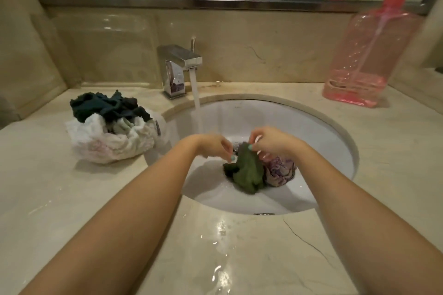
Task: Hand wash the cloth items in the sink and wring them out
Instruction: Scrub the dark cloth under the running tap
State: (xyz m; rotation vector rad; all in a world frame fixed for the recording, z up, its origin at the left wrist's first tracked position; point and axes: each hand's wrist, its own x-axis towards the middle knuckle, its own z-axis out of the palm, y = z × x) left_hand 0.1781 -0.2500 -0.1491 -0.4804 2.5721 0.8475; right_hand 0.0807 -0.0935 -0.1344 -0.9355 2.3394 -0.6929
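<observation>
– Dark green and white, a heap of cloths is piled on the desk, well to the left of the left hand's fingers. What is seen next?

– Beyond those fingers and a little left, a chrome faucet is mounted. Water is poured from it into the white sink, just behind the left hand.

– How are the fingers held?

– The left fingers are curled and pinched on the left edge of the green cloth. The right hand is held slightly higher, and the cloth's top edge is nipped between its thumb and fingers.

– Where is that cloth placed?

– It is hung below both sets of fingers, and its lower part is rested on the sink bottom. A patterned cloth is bunched under the right fingers, touching the green one on its right side.

– And farther right?

– A pink pump bottle is stood on the desk against the wall, well apart from the right fingers. A little pink liquid is held at its bottom. Puddles are spread on the desk on the near side of both hands.
</observation>
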